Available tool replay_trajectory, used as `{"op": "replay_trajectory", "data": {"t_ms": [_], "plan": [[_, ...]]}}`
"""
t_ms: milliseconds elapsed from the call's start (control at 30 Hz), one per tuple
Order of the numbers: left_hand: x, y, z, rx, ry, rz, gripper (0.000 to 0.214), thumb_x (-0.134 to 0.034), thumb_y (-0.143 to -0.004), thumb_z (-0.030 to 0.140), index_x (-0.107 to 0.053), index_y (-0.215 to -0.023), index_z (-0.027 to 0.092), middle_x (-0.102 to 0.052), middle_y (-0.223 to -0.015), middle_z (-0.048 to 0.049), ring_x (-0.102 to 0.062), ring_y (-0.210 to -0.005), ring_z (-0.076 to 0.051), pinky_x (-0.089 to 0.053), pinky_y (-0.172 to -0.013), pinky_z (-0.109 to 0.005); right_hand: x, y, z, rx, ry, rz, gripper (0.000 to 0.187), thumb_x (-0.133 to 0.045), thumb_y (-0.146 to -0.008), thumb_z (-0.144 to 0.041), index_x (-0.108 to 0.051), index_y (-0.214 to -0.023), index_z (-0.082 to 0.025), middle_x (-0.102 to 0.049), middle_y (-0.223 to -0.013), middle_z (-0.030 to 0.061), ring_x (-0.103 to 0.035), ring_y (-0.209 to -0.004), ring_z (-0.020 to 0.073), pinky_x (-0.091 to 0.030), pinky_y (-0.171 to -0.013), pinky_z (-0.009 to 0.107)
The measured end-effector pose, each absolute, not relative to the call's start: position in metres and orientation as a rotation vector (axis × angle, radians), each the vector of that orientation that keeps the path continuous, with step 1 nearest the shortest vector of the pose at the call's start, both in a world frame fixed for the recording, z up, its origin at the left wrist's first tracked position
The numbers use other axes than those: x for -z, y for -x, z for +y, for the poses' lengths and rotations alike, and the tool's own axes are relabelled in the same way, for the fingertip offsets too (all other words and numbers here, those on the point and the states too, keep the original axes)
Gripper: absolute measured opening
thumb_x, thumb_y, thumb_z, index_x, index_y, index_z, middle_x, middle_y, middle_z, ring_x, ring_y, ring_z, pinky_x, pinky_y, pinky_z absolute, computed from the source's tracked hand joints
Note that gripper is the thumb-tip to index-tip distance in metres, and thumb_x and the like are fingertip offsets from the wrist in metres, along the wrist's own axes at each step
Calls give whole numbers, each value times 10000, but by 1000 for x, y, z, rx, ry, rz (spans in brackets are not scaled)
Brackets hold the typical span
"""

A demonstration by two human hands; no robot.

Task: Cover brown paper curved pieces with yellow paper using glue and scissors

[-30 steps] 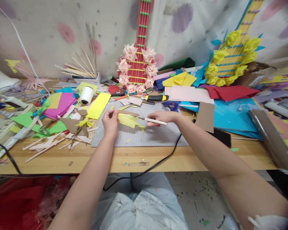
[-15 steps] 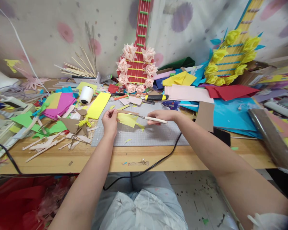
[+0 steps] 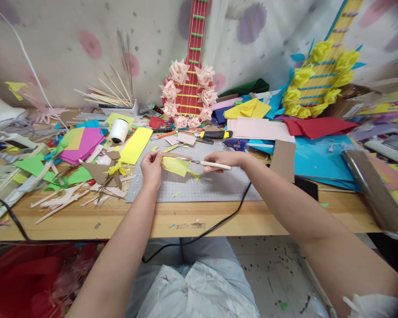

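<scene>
My left hand (image 3: 151, 168) is closed on a brown cardboard strip (image 3: 177, 156) with a yellow paper piece (image 3: 176, 166) stuck under it, held just above the grey cutting mat (image 3: 215, 185). My right hand (image 3: 221, 160) grips a craft knife with a white handle (image 3: 215, 165). Its blade points left and meets the right end of the strip and the yellow paper.
Paper scraps, pink strips (image 3: 63, 201) and coloured sheets litter the wooden table (image 3: 252, 218). A white roll (image 3: 119, 130), a yellow utility knife (image 3: 216, 134) and a blue glue gun (image 3: 235, 145) lie behind the mat. Two paper guitars (image 3: 189, 95) lean on the wall. A black cable (image 3: 219, 223) hangs off the front edge.
Almost nothing differs. The knife and strip have shifted very slightly; both hands keep the same grips.
</scene>
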State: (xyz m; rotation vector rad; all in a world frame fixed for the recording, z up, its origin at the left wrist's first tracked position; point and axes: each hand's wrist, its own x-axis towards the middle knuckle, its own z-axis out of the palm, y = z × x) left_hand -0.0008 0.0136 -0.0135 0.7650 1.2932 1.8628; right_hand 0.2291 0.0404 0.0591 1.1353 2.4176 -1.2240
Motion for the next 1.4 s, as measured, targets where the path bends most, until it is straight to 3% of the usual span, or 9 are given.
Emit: {"op": "replay_trajectory", "data": {"t_ms": [367, 633, 1200, 1400], "plan": [[11, 1, 13, -1783, -666, 1280, 242, -716, -536, 289, -556, -641, 139, -530, -621, 16, -465, -550, -81, -343, -491, -207, -55, -233, 45, 1208, -1142, 2422, 533, -491, -688, -674, -488, -772, -148, -486, -564, -20, -429, -507, 82, -304, -489, 217], [13, 2, 13, -1743, -648, 1291, 262, -725, -517, 301, -559, -637, 137, -535, -599, 24, -467, -532, -74, -349, -489, -201, -63, -230, 43, 991, -1224, 2489, 526, -520, -662, -677, -491, -717, -154, -483, -579, -20, -407, -516, 79, -262, -492, 220], [14, 3, 14, -1745, -652, 1250, 317, -747, -480, 336, -585, -666, 138, -572, -627, 9, -501, -547, -78, -371, -478, -192, -59, -233, 40, 1349, -1264, 2352, 489, -563, -659, -633, -487, -725, -155, -442, -485, -48, -395, -426, 62, -292, -421, 202], [15, 3, 14, -1770, -667, 1248, 309, -746, -480, 340, -591, -657, 139, -573, -621, 11, -502, -546, -77, -385, -482, -189, -64, -234, 39, 1288, -1211, 2363, 505, -555, -655, -648, -477, -726, -154, -457, -493, -43, -413, -450, 66, -298, -444, 204]]}}
